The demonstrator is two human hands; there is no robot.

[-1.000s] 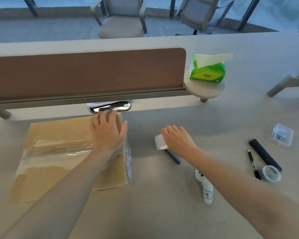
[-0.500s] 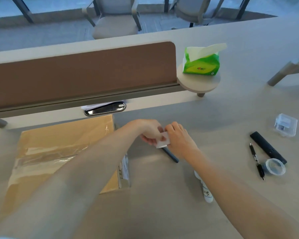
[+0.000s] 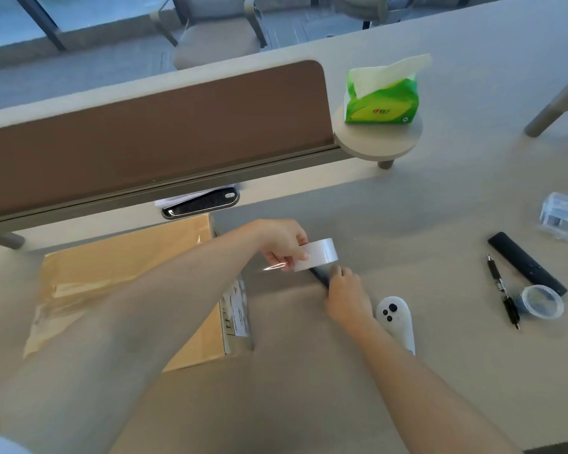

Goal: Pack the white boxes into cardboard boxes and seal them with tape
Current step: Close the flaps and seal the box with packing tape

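A flat brown cardboard box (image 3: 118, 273) lies at the left of the table, with clear tape across its top and a label on its right side. My left hand (image 3: 281, 242) reaches across it and grips a roll of clear tape (image 3: 315, 255), held just above the table to the right of the box. A shiny loose tape end shows below the roll. My right hand (image 3: 345, 293) lies lower right of the roll, its fingers curled on a dark thin tool (image 3: 320, 277) lying on the table. No white boxes are visible.
A brown divider panel (image 3: 151, 132) runs behind the box. A green tissue pack (image 3: 382, 99) sits on a round shelf. A white controller (image 3: 395, 317), black pen (image 3: 502, 290), black remote (image 3: 525, 263), small lidded cup (image 3: 541, 301) and clear case (image 3: 563, 216) lie at right.
My left hand left the box top, crossed to the right and took the tape roll, lifting it. My right hand let go of the roll and moved down onto the dark tool.
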